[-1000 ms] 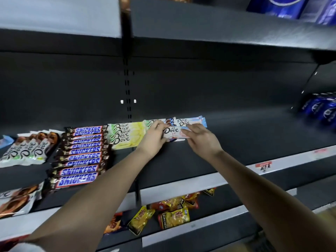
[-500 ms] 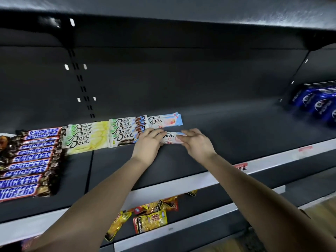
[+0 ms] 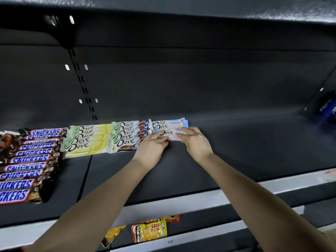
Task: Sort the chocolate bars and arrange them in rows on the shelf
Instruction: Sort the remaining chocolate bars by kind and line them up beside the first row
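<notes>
A dark shelf (image 3: 236, 151) carries rows of bars lying flat. From the left: Snickers bars (image 3: 27, 160), yellow Dove bars (image 3: 87, 140), brown-and-blue Dove bars (image 3: 127, 135), and two pink-and-blue Dove bars (image 3: 169, 123) at the back. A third pink-and-blue Dove bar (image 3: 168, 132) lies just in front of those two. My left hand (image 3: 152, 146) touches its left end with fairly straight fingers. My right hand (image 3: 196, 142) presses its right end, fingers laid over the wrapper. Both hands hide the bar's front edge.
Blue packs (image 3: 327, 106) sit at the shelf's far right. Brown wrapped packets (image 3: 5, 140) show at the left edge. Yellow snack bags (image 3: 151, 230) lie on the lower shelf, behind a white price rail (image 3: 181, 204). Another shelf hangs overhead.
Both hands carried the pink-and-blue Dove bar back and set it flat against the two matching bars. The view swung right and closer.
</notes>
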### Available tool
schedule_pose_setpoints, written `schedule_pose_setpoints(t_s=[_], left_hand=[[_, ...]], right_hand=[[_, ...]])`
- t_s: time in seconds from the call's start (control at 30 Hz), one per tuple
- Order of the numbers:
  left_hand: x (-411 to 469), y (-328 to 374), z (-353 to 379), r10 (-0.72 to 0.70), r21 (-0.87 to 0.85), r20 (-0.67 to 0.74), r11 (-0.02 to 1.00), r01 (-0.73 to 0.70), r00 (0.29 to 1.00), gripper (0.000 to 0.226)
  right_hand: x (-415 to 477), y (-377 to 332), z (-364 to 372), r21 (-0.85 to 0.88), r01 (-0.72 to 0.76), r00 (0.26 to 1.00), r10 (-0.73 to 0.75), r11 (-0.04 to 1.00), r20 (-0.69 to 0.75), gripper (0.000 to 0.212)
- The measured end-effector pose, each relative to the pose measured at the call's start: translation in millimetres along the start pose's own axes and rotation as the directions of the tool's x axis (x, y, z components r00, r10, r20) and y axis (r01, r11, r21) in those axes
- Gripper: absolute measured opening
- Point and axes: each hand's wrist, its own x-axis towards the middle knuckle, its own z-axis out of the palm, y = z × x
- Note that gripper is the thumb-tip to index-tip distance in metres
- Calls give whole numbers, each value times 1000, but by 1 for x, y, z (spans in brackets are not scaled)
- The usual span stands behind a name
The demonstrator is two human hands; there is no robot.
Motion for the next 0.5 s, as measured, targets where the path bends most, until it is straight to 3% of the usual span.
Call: schedule_pose_setpoints(t_s=[0.13, 0.33, 0.5], left_hand=[[1, -3, 0, -58, 17, 55, 998, 57, 997, 43], [2, -7, 10, -167, -52, -13, 985, 166, 986, 40], [3, -5, 11, -212, -99, -13, 973, 209, 977, 34]], right_hand=[[14, 4, 11, 40, 0, 1000, 0, 999, -4, 44], [22, 4, 13, 81, 25, 998, -29, 996, 50, 42], [19, 4, 15, 81, 88, 995, -84, 993, -53, 30]])
